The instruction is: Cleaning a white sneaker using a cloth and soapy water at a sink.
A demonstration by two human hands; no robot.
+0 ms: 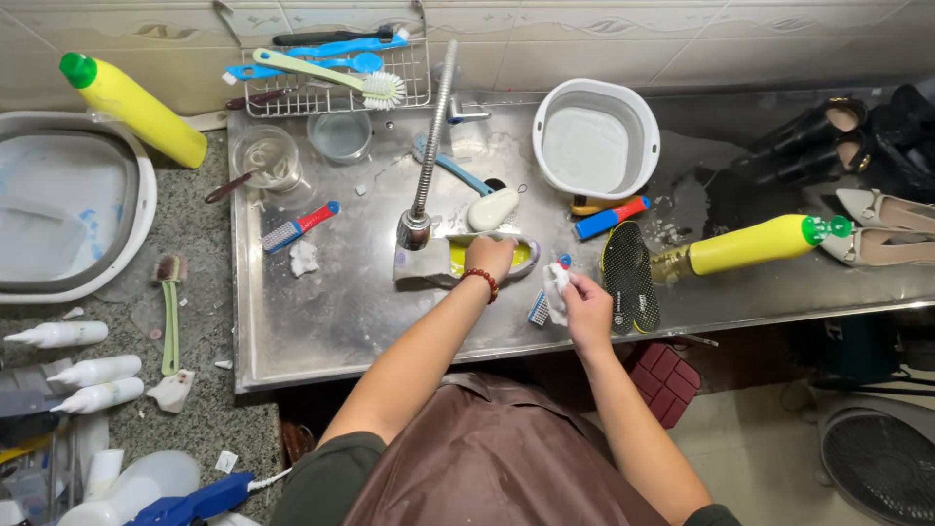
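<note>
A: Count, far left first?

B: One grey-and-white oval tub [136,185]. Two yellow squeeze bottles with green caps: one [136,105] lying well left of both hands, the other [755,244] on its side well right of the right fingers. Three white nozzle bottles [93,370] at the left edge. One green-handled brush [169,312] on the speckled counter.

A: On the steel tray?

B: Two clear glass cups [268,156]. One red-and-blue brush [298,226] left of the left fingers, a second [611,218] up and right of the right fingers. One wire rack [414,83] with long-handled brushes at the back. One flexible metal faucet hose [431,127], its nozzle just left of the left fingers.

A: Left hand?

B: Left hand [489,257], red bead bracelet at the wrist, fingers bent over and pressed down on a grey shoe with a yellow lining [429,263]. The shoe lies on its side on the steel, toe toward the nozzle, partly hidden under the palm.

A: Right hand?

B: Right hand [582,297], fingertips pinching a crumpled white cloth [555,290]. A small blue-handled brush [540,304] lies just left of those fingers; touching or not, cannot tell.

A: Further right?

B: One round white basin [550,117], one black mesh insole [628,278] just right of the right fingers, one pair of black shoes [813,131], one pair of pale pointed heels [881,229].
</note>
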